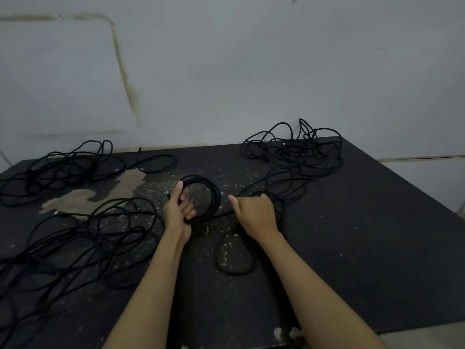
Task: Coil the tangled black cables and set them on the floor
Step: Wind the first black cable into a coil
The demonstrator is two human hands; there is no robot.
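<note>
My left hand (179, 210) grips the coil (201, 199), fingers curled through its ring and thumb up along the outer side; my right hand (254, 212) is closed round the free cable (256, 187), just right of the coil, thumb pointing toward it; the coil sits between both hands, a few turns made, resting on or just over the table (377, 235), I cannot tell which. From my right hand the cable runs up and away to the tangle (294, 149) far beyond it; a slack loop (235, 258) lies near my right forearm. Left of my left hand lies a loose heap (83, 238), and farther out another heap (60, 170). I judge this is mid-coiling of the first cable; next I'd need to draw slack from the tangle and lay another turn into my left grip; snagging there looks likely.
</note>
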